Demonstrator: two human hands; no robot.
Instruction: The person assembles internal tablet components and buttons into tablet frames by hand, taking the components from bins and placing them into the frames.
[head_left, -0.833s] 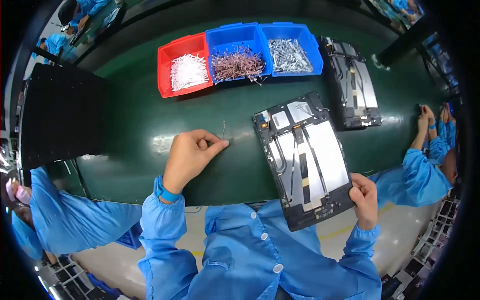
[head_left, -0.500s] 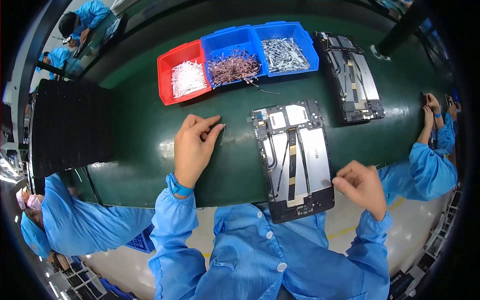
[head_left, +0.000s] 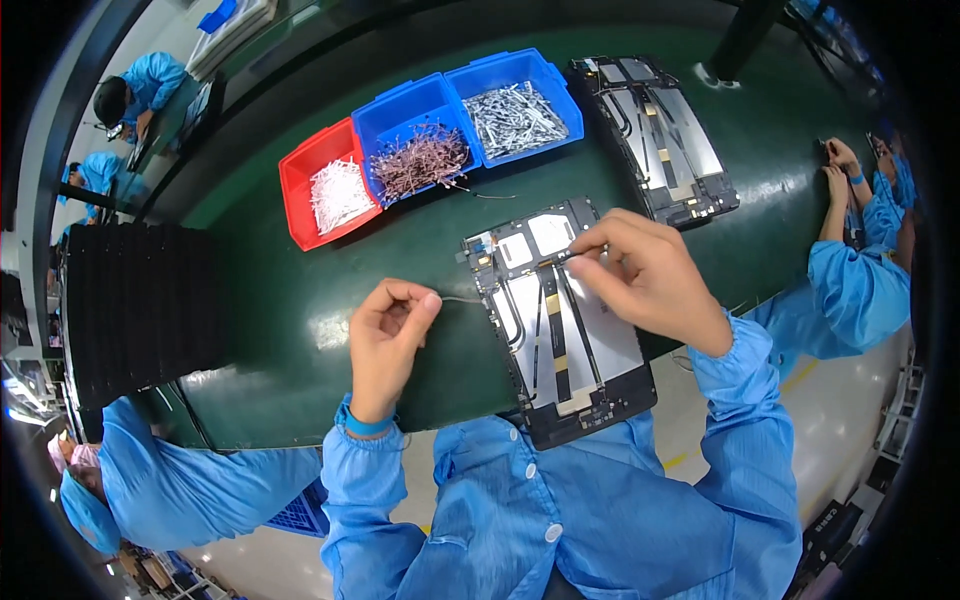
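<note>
An opened tablet [head_left: 597, 350], with silver plates, black flex cables and circuit boards showing, lies slightly tilted at the table's near edge. My left hand [head_left: 385, 345] is left of it, thumb and forefinger closed on a thin wire [head_left: 458, 299]. The wire's free end reaches toward the tablet's left edge; I cannot tell whether it touches. My right hand [head_left: 655, 280] is over the tablet's upper right part, with thumb and forefinger pinched near the top of the middle flex cable [head_left: 555, 318]. Anything between those fingertips is too small to make out.
Beyond the tablet stand a red bin [head_left: 298, 212] of white pieces, a blue bin [head_left: 398, 112] of brownish wires and another blue bin [head_left: 500, 76] of silvery pieces. Another opened tablet [head_left: 695, 140] lies far right, a black stack [head_left: 140, 310] left. Co-workers sit on both sides.
My right hand has moved left and away from me, from beside the tablet to over its upper part. In my left hand the wire has swung from hanging down to pointing right.
</note>
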